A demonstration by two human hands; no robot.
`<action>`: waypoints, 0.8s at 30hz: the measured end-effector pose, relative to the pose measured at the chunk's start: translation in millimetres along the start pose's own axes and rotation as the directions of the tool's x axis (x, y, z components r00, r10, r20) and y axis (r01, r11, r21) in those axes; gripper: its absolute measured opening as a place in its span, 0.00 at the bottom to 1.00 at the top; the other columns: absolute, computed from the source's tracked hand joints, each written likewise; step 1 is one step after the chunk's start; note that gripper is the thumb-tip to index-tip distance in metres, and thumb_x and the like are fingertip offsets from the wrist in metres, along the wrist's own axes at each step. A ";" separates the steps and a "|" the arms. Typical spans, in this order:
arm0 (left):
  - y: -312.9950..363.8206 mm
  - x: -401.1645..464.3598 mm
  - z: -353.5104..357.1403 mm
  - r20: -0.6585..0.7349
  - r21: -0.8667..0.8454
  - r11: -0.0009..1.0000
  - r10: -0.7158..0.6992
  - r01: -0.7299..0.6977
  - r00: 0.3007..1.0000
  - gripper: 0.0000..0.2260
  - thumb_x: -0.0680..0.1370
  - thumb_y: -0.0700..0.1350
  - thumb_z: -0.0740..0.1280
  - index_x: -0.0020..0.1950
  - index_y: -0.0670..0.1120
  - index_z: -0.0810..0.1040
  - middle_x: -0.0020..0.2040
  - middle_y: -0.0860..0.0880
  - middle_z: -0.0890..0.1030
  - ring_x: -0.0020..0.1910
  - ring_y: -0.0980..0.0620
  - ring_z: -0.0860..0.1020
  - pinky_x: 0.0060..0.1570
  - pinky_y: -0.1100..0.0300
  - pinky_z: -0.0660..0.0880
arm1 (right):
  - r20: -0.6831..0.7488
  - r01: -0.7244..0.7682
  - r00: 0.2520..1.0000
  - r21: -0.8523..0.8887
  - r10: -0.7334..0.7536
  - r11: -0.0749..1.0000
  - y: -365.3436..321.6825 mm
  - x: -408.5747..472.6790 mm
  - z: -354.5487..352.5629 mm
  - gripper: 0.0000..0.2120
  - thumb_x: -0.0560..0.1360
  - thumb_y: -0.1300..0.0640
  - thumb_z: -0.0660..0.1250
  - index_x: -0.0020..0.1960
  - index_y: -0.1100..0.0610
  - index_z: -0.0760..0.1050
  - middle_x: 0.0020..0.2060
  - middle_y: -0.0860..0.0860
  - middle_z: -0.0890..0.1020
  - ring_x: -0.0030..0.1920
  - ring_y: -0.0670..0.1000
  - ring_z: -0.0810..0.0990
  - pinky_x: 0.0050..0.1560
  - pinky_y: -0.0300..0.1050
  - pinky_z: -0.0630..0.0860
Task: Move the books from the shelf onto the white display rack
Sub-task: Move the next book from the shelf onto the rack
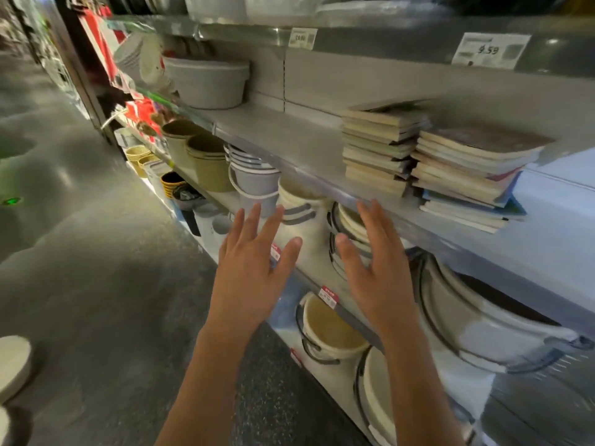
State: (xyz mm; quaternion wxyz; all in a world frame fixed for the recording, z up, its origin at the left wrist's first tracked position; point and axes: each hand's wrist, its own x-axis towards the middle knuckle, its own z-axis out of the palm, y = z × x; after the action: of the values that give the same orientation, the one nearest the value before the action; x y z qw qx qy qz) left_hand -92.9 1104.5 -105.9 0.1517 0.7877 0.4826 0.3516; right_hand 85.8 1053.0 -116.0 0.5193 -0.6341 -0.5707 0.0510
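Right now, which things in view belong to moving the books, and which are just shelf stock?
For the job:
- two stacks of books: left stack, right stack
- shelf they lie on
- left hand and right hand, both open and empty
- white display rack: not in view

Just stock:
- grey tub
- stacked buckets
- price tag

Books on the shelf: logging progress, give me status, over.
Left hand and right hand open, empty, below the shelf edge. Two stacks of books untouched. Nothing in the way.
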 end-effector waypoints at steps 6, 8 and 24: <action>-7.8 93.3 18.0 -0.005 0.007 0.997 0.073 -0.073 0.997 0.38 0.74 0.74 0.43 0.79 0.57 0.60 0.81 0.50 0.55 0.81 0.48 0.49 0.76 0.49 0.50 | -0.054 -0.014 0.998 -0.021 0.013 1.000 18.4 81.6 24.8 0.34 0.76 0.34 0.54 0.77 0.50 0.64 0.78 0.49 0.60 0.78 0.48 0.57 0.75 0.46 0.58; -13.8 116.0 30.2 0.007 -0.002 0.996 0.093 -0.093 0.996 0.36 0.75 0.72 0.44 0.79 0.58 0.59 0.81 0.50 0.55 0.81 0.48 0.49 0.76 0.48 0.51 | -0.050 -0.040 0.998 -0.074 0.037 0.996 26.6 100.1 29.1 0.35 0.75 0.33 0.52 0.78 0.48 0.62 0.79 0.48 0.59 0.78 0.47 0.56 0.74 0.43 0.56; -24.3 264.5 98.2 0.214 -0.297 0.917 0.334 -0.265 0.918 0.38 0.74 0.72 0.45 0.80 0.56 0.58 0.81 0.50 0.56 0.80 0.48 0.51 0.76 0.50 0.53 | -0.363 -0.226 0.922 -0.222 0.135 0.949 64.9 188.5 47.4 0.29 0.80 0.37 0.57 0.77 0.47 0.61 0.78 0.48 0.62 0.77 0.46 0.58 0.76 0.49 0.61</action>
State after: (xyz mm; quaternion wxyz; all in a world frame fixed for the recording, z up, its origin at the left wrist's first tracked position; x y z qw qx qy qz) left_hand 36.0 1355.5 -81.6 0.2602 0.8651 0.2802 0.3247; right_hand 162.9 1240.3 -84.6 0.5163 -0.7459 -0.4118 -0.0871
